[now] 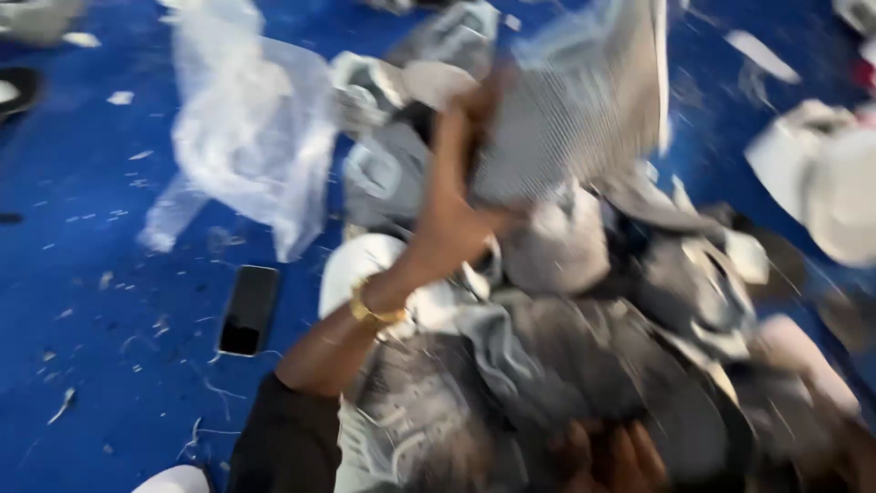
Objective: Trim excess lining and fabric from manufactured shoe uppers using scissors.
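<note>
Grey ribbed fabric piece (570, 110) is in your left hand (452, 224), lifted up toward 12 o'clock of the view above the pile. Your fingers are closed on its lower left edge, with the thumb pointing to 3 o'clock; the picture is blurred by motion, so the exact grip is not clear. A gold bracelet (374, 313) sits on this wrist, and a dark sleeve (287, 443) covers the forearm at 7 o'clock.

Your right hand (607, 456) is at 5 o'clock, low on the pile of grey and white garments (584, 365). It rests on the dark cloth; whether its fingers are spread or pressing together, I cannot tell, because it is too blurred.

At 10 o'clock from your left hand a clear plastic bag (251, 137) lies on the blue surface (82, 274). A black phone (248, 310) lies flat at 9 o'clock, just beside the pile. Small white scraps (64, 402) are scattered on the blue surface. At 3 o'clock, apart from the pile, there is a white bundle (821, 173).
</note>
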